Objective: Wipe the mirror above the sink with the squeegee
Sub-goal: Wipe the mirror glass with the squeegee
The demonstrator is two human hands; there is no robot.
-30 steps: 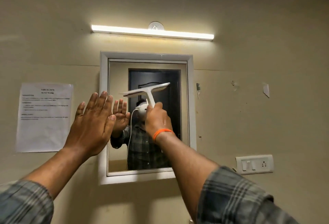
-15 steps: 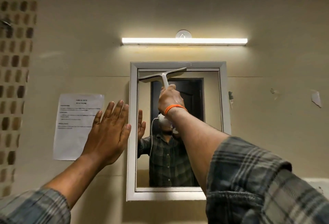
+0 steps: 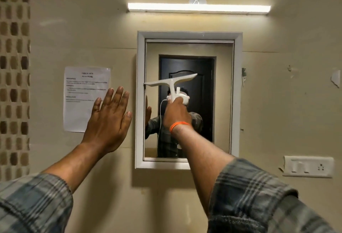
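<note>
While the right hand (image 3: 176,115) curls around the handle of the white squeegee (image 3: 171,82), its fingers wrapped tight on the stem, the blade sits across the left half of the mirror (image 3: 222,103), about midway up the glass, tilted so that its right end is higher than its left. Its left tip reaches the inner edge of the white mirror frame (image 3: 139,103); whether the blade actually presses on the glass cannot be told from this angle. An orange band (image 3: 179,125) circles the right wrist, and a plaid sleeve (image 3: 249,195) is pushed up the forearm. To the left of the frame, the left hand (image 3: 109,121) is raised flat toward the beige wall (image 3: 83,29) with fingers straight and spread, holding nothing, its thumb near the frame's outer edge; contact with the wall is not clear. A printed paper sheet (image 3: 81,99) is stuck to the wall just behind and left of that hand. Above the mirror glows a long tube light (image 3: 199,7). A white switch plate (image 3: 308,166) with a socket is mounted low on the right, and a strip of brown mosaic tiles (image 3: 14,66) runs down the far left edge.
</note>
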